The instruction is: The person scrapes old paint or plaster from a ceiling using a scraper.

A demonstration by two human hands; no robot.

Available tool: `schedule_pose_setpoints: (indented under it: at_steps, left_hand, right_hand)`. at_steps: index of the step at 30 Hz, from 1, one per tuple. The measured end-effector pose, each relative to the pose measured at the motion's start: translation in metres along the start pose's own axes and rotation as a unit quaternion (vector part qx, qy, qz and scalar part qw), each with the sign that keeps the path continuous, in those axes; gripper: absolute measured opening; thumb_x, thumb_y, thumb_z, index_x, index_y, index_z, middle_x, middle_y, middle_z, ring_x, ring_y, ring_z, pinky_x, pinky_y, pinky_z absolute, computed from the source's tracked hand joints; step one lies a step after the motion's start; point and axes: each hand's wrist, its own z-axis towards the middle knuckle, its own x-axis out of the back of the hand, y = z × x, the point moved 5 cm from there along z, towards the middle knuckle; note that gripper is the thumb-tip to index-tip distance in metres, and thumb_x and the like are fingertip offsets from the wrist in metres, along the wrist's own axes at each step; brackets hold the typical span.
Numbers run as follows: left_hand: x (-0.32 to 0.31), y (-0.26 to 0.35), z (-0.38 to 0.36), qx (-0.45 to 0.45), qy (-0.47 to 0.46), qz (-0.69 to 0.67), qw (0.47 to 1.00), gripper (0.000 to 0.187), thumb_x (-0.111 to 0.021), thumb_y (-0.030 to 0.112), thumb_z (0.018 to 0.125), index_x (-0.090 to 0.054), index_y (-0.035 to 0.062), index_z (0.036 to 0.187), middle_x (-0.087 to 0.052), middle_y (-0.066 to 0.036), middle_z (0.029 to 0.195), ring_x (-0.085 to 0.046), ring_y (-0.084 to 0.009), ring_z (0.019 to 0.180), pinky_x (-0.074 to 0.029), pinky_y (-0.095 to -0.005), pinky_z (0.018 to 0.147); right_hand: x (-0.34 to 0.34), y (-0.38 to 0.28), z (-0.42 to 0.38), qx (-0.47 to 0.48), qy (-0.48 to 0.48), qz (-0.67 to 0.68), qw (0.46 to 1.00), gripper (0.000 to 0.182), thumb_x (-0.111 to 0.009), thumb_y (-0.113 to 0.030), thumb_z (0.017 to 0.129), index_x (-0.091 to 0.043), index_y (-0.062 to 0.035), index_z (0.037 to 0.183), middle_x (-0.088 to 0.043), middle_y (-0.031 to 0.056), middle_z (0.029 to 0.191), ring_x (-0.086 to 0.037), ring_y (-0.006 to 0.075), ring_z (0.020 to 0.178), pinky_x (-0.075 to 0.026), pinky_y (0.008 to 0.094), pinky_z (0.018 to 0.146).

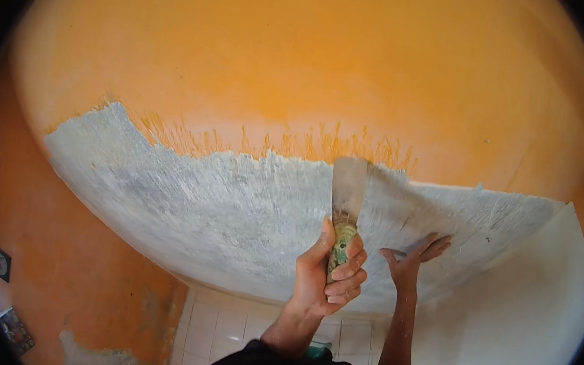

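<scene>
My left hand is closed around the green, paint-spattered handle of a putty knife. Its wide metal blade points up and lies against the surface overhead, at the border between the orange paint and the scraped grey-white patch. My right hand is just to the right of it, with fingers spread and the palm flat on the scraped patch. Thin orange streaks remain along the patch's upper edge.
An orange wall drops away at the left, with a worn pale spot low down. A white wall is on the right. White tiles show at the bottom centre. A bright opening and dark objects sit at the far left edge.
</scene>
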Motion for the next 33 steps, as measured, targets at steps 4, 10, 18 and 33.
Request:
schedule_pose_setpoints:
  at_steps: [4, 10, 18, 33]
  left_hand:
    - [0.015, -0.006, -0.004, -0.012, 0.023, -0.016, 1.0, 0.054, -0.029, 0.058, 0.095, -0.046, 0.009, 0.084, -0.036, 0.003, 0.058, -0.025, -0.0051, 0.037, -0.021, -0.0176, 0.03]
    - [-0.003, -0.002, 0.001, 0.004, 0.016, -0.04, 0.999, 0.055, -0.03, 0.058, 0.095, -0.048, 0.0067, 0.084, -0.038, 0.001, 0.058, -0.026, -0.0054, 0.037, -0.019, -0.0186, 0.03]
    - [0.0, 0.005, 0.013, -0.043, 0.035, 0.025, 0.998, 0.055, -0.031, 0.058, 0.095, -0.047, 0.0073, 0.084, -0.037, 0.001, 0.058, -0.025, -0.0053, 0.038, -0.018, -0.0194, 0.03]
    - [0.002, 0.004, -0.021, 0.018, -0.008, -0.084, 0.996, 0.053, -0.03, 0.057, 0.096, -0.044, 0.0069, 0.086, -0.038, 0.0, 0.059, -0.028, -0.0057, 0.039, -0.022, -0.0188, 0.031]
  right_hand:
    - [0.0, 0.002, -0.002, 0.002, 0.002, -0.02, 1.0, 0.138, -0.084, -0.047, 0.058, 0.016, -0.0033, 0.144, 0.028, 0.0304, 0.144, 0.026, 0.0467, 0.134, 0.01, 0.0613, 0.105]
    - [-0.002, 0.0, 0.004, 0.002, -0.01, 0.008, 1.0, 0.136, -0.078, -0.057, 0.062, 0.017, -0.0039, 0.144, 0.031, 0.0323, 0.141, 0.031, 0.0473, 0.131, 0.016, 0.0633, 0.101]
    - [-0.001, 0.003, 0.0, 0.015, -0.011, 0.009, 1.0, 0.133, -0.078, -0.054, 0.064, 0.016, -0.0051, 0.144, 0.031, 0.0332, 0.141, 0.031, 0.0479, 0.131, 0.016, 0.0636, 0.101]
    - [-0.002, 0.006, 0.0, 0.032, 0.002, -0.01, 0.999, 0.128, -0.074, -0.054, 0.069, 0.016, -0.0044, 0.144, 0.029, 0.0325, 0.142, 0.029, 0.0485, 0.132, 0.014, 0.0646, 0.101]
